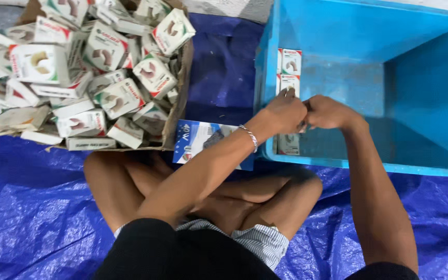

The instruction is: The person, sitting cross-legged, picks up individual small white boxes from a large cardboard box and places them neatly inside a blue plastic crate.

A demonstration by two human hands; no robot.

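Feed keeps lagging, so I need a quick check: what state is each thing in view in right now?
Left hand: closed on a small box at the bin wall.
Right hand: closed, touching the left hand.
Blue bin: open, mostly bare, small boxes lined upright along its left wall.
Cardboard carton: open, heaped with loose white boxes.
Blue flat pack: lying on the tarp.

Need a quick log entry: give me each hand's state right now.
Left hand: closed on a small white box at the blue bin wall.
Right hand: closed; what it holds cannot be told.
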